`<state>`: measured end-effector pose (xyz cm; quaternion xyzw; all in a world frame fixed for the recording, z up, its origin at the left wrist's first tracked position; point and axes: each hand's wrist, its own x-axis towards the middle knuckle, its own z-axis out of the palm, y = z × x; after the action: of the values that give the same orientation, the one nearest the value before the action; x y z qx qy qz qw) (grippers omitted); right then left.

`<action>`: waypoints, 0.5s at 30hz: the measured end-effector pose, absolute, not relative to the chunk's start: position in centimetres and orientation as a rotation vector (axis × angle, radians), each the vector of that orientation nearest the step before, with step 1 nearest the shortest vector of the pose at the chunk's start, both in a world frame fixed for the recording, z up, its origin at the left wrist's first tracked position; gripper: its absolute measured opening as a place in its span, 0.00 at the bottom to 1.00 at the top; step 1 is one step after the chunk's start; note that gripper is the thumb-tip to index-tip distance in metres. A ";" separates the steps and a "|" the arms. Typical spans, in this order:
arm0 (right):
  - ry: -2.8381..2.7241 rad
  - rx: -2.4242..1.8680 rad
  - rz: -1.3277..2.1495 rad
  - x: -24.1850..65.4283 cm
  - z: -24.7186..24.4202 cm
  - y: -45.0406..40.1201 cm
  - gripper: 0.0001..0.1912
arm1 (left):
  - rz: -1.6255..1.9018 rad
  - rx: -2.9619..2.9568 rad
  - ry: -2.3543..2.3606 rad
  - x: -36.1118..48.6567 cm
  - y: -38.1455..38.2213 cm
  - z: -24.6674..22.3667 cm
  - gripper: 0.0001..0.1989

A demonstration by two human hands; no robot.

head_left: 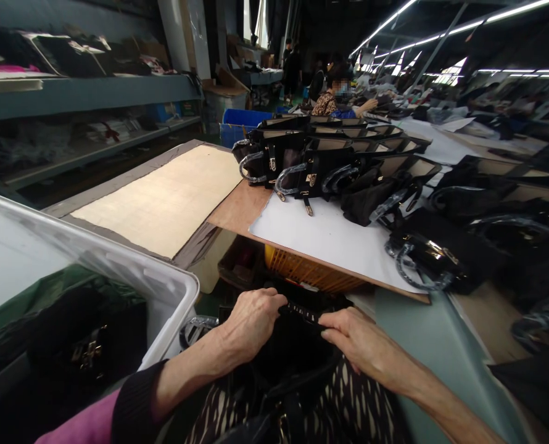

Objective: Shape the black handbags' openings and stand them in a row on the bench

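A black handbag (293, 351) rests on my lap, its mouth facing up and its inside too dark to make out. My left hand (253, 317) pinches the far rim of the bag at its left part. Farther right along the same rim, my right hand (355, 333) grips it between thumb and fingers. Between the two hands runs a dark strip (302, 312) with small light marks, which I cannot read. A plastic-wrapped handle (198, 330) shows left of my left wrist. Metal hardware (282, 425) glints on the bag's near side.
Several black handbags (311, 157) stand on the table ahead, over white paper (321, 237). At left is a white bin (189, 283) holding black bags. A yellow basket (311, 271) sits below the table edge. A co-worker (332, 102) sits beyond the bags.
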<state>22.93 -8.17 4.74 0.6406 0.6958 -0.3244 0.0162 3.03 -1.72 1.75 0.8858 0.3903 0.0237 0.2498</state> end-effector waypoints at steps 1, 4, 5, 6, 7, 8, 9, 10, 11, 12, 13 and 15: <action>2.168 1.988 -1.007 22.9 4.7 -8.2 0.12 | 0.086 2.414 0.990 3.2 -1.5 1.6 0.09; 2.160 2.001 -1.004 23.1 4.5 -8.3 0.13 | 0.130 2.397 0.876 3.6 -0.8 0.8 0.08; 2.152 2.013 -1.001 23.1 4.5 -8.3 0.13 | 0.143 2.384 0.865 3.7 -0.6 0.6 0.08; 2.145 2.021 -1.002 23.1 4.4 -8.4 0.13 | 0.150 2.371 0.854 3.8 -0.4 0.4 0.08; 2.140 2.024 -1.007 23.2 4.3 -8.4 0.13 | 0.151 2.363 0.850 3.8 -0.2 0.2 0.07; 2.137 2.024 -1.015 23.2 4.3 -8.4 0.13 | 0.151 2.362 0.847 3.9 -0.1 0.1 0.07; 2.136 2.022 -1.024 23.2 4.3 -8.4 0.13 | 0.149 2.370 0.840 4.0 0.0 0.1 0.06; 2.134 2.016 -1.035 23.1 4.3 -8.3 0.13 | 0.142 2.389 0.821 4.0 0.0 0.1 0.06; 2.132 2.012 -1.041 23.1 4.3 -8.2 0.13 | 0.131 2.418 0.788 4.1 0.0 0.2 0.06; 2.131 2.010 -1.041 23.0 4.3 -8.2 0.13 | 0.122 2.455 0.744 4.2 -0.1 0.2 0.06; 2.133 2.009 -1.039 23.0 4.4 -8.1 0.13 | 0.113 2.500 0.693 4.3 -0.1 0.3 0.06; 2.140 2.012 -1.028 22.9 4.4 -8.0 0.13 | 0.094 2.605 0.605 4.3 -0.4 0.3 0.06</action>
<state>22.90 -7.99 4.37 0.6465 0.6875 -0.3304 0.0145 4.34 -0.42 0.30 0.9472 0.2199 0.0341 0.2310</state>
